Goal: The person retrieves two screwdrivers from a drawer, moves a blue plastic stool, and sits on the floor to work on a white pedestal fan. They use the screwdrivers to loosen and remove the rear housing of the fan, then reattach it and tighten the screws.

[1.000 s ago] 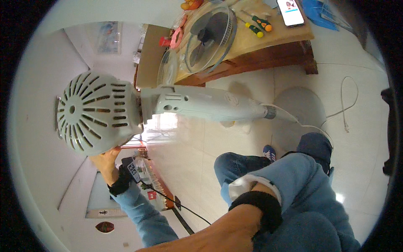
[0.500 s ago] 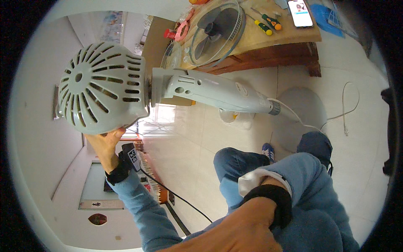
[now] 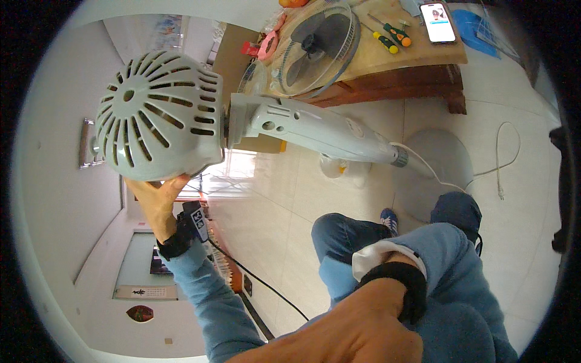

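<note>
A standing fan without its blade fills the left and middle of the view. Its slotted grey motor housing [image 3: 158, 118] is at the top of a grey neck [image 3: 321, 130], which leads down to a round base [image 3: 433, 172] on the floor. My left hand [image 3: 156, 202] grips the housing's lower edge; the thumb lies along its rim and the other fingers are partly hidden behind it. My right hand [image 3: 345, 323] is low and close to me, with its back upward. It reaches out of the lower edge, so its fingers are not visible.
A wooden table [image 3: 423, 57] at the back carries a fan blade [image 3: 310, 45] inside its grille, screwdrivers [image 3: 396, 35] and a phone [image 3: 437, 23]. A power cord [image 3: 499, 163] loops over the tiled floor on the right. My knees [image 3: 339, 242] are near the base.
The motor housing has shifted slightly right and up, with my left hand still on it. My right hand has moved a little to the right. The whole view has drifted slightly.
</note>
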A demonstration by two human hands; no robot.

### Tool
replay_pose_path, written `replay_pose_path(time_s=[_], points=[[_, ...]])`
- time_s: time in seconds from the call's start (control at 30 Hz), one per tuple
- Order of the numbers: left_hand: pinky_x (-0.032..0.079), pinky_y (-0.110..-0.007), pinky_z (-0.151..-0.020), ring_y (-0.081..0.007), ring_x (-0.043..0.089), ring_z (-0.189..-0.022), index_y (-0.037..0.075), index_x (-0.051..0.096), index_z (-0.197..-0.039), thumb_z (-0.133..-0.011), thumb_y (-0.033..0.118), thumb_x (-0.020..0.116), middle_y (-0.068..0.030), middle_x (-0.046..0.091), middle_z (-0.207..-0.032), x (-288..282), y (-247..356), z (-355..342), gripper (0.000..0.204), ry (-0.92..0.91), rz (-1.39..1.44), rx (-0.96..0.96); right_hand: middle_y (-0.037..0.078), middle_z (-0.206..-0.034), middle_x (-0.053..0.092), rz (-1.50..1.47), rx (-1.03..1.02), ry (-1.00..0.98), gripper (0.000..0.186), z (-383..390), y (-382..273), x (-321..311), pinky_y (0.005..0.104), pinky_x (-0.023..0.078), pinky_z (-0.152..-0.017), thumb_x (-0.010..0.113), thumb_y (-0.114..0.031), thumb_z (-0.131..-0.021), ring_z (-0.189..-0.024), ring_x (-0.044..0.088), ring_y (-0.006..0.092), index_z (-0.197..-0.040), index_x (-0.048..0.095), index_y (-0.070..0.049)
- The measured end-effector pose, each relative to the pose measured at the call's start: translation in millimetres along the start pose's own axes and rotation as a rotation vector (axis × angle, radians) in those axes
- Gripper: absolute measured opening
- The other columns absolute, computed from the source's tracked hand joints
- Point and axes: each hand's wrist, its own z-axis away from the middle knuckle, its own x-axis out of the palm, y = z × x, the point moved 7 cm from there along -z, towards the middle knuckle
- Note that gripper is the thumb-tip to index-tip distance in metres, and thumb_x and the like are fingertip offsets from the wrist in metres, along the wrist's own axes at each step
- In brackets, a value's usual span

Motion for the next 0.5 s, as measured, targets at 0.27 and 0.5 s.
replay_pose_path(time_s=[0.27,0.5], points=[[0.033,-0.045,-0.1,-0.0329,0.042,-0.118,-0.002,0.036,-0.133,-0.053,0.04,0.084,-0.0218,0.043,-0.128,-39.8,-88.7,15.3,0.102,0.005,-0.461,-0.239,0.008,-0.098,0.055,0.211,0.225,0.106,0.025,-9.0,-24.7,-13.6,0.0325,0.044,-0.077,0.044,-0.028,-0.093,-0.087,0.055,0.0233,-0.102,0.052,-0.006],[0.037,-0.042,-0.096,-0.0298,0.044,-0.116,-0.003,0.037,-0.132,-0.052,0.04,0.082,-0.0169,0.043,-0.124,-39.3,-89.7,27.9,0.102,0.143,-0.196,-0.033,0.002,-0.079,0.054,1.734,0.589,0.845,0.012,7.2,-300.7,-90.7,0.0259,0.047,-0.072,0.049,-0.015,-0.087,-0.076,0.055,0.0112,-0.086,0.056,-0.005]])
